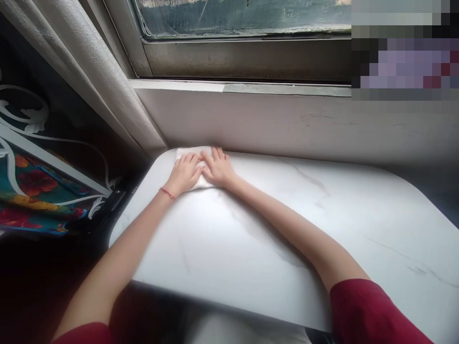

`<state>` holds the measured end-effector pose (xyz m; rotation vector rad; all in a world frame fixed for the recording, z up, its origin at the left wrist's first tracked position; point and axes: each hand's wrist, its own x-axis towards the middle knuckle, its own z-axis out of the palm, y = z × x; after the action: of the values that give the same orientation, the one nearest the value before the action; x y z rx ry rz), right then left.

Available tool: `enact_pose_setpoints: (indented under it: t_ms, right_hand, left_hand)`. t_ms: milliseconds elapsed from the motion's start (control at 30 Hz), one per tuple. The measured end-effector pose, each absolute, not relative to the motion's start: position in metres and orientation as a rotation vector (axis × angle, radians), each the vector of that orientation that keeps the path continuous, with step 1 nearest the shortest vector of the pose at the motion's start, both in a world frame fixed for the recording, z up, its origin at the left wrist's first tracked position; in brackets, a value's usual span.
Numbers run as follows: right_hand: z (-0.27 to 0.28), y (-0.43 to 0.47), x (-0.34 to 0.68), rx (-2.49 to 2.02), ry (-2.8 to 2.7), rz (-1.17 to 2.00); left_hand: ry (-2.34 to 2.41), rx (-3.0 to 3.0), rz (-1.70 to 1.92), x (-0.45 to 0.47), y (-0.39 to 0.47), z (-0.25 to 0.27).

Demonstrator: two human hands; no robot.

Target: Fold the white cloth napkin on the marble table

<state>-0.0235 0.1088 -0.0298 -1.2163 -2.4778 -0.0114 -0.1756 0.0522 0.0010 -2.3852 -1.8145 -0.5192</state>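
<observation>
A folded white cloth (201, 182) lies flat at the far left end of the white marbled tabletop (272, 210), close to the wall. My left hand (185, 172) rests palm down on its left part, fingers stretched out, with a thin red bracelet (167, 193) at the wrist. On the cloth's right part my right hand (218, 168) is pressed flat, its fingers spread. The two hands nearly meet at the thumbs and index fingers. Most of the cloth is hidden under them.
Beyond the table stands a pale wall (251, 114) below a window (247, 21). A light curtain (107, 71) hangs at the left. White curled metalwork (53, 155) and a colourful flowered fabric (36, 191) are left of the table. The upper right corner is pixelated.
</observation>
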Motion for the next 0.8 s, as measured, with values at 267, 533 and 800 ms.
enact_pose_setpoints:
  t_ms: [267, 533, 800]
  right_hand:
    - [-0.023, 0.087, -0.024, -1.317, -2.464, 0.006]
    - [-0.023, 0.0, -0.019, -1.297, -2.457, 0.058]
    - [-0.027, -0.108, -0.018, -1.057, -2.498, 0.039]
  left_hand:
    - [-1.821, -2.328, -0.423, -0.171, 0.047, 0.007]
    - [-1.78, -2.306, -0.124, -0.149, -0.024, 0.027]
    - [-1.63, -2.271, -0.299, -0.164, -0.155, 0.005]
